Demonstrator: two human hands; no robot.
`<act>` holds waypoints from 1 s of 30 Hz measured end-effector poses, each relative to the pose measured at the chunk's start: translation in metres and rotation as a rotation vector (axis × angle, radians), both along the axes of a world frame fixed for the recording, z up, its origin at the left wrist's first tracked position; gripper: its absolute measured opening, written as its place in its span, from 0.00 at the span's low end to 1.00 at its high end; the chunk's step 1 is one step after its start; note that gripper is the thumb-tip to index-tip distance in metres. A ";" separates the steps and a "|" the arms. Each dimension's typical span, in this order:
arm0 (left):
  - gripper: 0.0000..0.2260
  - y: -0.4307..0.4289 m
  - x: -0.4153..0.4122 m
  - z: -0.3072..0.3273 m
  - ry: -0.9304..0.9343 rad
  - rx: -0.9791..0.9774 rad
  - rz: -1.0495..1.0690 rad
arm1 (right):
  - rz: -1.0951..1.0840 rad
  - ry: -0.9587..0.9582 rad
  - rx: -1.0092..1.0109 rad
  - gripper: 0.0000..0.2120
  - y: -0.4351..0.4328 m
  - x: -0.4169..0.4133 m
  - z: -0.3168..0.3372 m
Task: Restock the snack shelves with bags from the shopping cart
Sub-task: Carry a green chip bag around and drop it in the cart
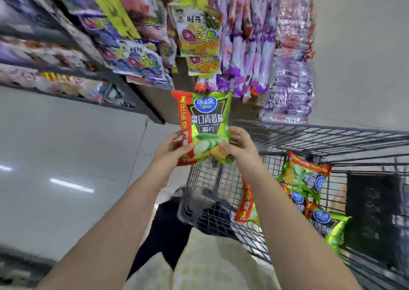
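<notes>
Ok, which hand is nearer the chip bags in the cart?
Right. The right hand grips the held bag at its lower right, up-left of the cart bags; the left hand grips its lower left, farther off.

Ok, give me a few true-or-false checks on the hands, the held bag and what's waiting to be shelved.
1. The left hand and right hand both hold the green chip bag. True.
2. No more bags wait to be shelved. False: several matching bags lie in the shopping cart.
3. The held bag's label faces the camera. True.
4. The bag is gripped by its top edge. False: the fingers hold its lower part.
</notes>
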State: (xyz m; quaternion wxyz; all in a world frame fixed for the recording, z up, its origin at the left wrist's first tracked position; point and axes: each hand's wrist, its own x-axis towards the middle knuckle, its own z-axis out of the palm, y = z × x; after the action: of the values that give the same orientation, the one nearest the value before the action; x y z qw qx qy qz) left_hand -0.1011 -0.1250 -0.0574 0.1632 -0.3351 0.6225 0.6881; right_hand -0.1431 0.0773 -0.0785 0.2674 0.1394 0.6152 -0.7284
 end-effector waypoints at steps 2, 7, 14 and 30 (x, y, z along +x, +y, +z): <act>0.22 -0.027 0.004 0.020 0.039 -0.016 0.079 | 0.034 0.049 -0.017 0.24 -0.030 -0.009 0.017; 0.17 -0.096 0.023 0.062 0.168 -0.068 0.215 | 0.167 0.174 -0.072 0.24 -0.105 -0.017 0.055; 0.16 -0.236 0.064 0.104 0.293 -0.089 0.389 | 0.353 0.339 -0.069 0.26 -0.260 -0.006 0.106; 0.20 -0.622 0.168 0.225 0.543 -0.313 0.656 | 0.553 0.578 -0.258 0.24 -0.683 0.058 0.238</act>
State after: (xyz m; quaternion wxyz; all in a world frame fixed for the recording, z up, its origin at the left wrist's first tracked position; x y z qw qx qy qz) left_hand 0.0670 -0.7467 0.1678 -0.2855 -0.3427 0.6001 0.6641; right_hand -0.0847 -0.6057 0.1592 0.2845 -0.2757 0.5829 -0.7094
